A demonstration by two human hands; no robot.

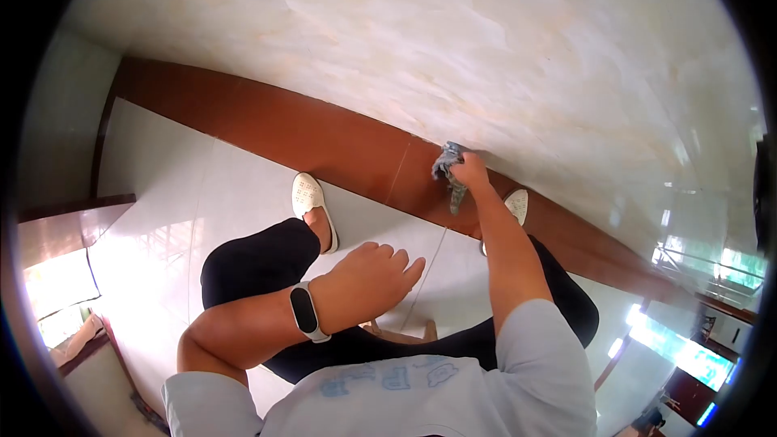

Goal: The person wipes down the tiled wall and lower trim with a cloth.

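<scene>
My right hand [469, 171] is closed around a crumpled grey cloth [447, 163], part of which hangs down below the fingers. The cloth is at the upper edge of a reddish-brown tile band [324, 139], where it meets the pale marbled wall [502, 57]. My left hand [366, 285] hovers over my lap, holding nothing, with its fingers loosely bent and apart. On that wrist is a watch [304, 310] with a dark screen and a light strap.
Both feet in cream shoes [307, 193] stand near the brown band on white floor tiles [243, 186]. A piece of brown wood [429, 330] shows between my legs. At left is a ledge [77, 209] by a bright opening; furniture and bright light appear at lower right.
</scene>
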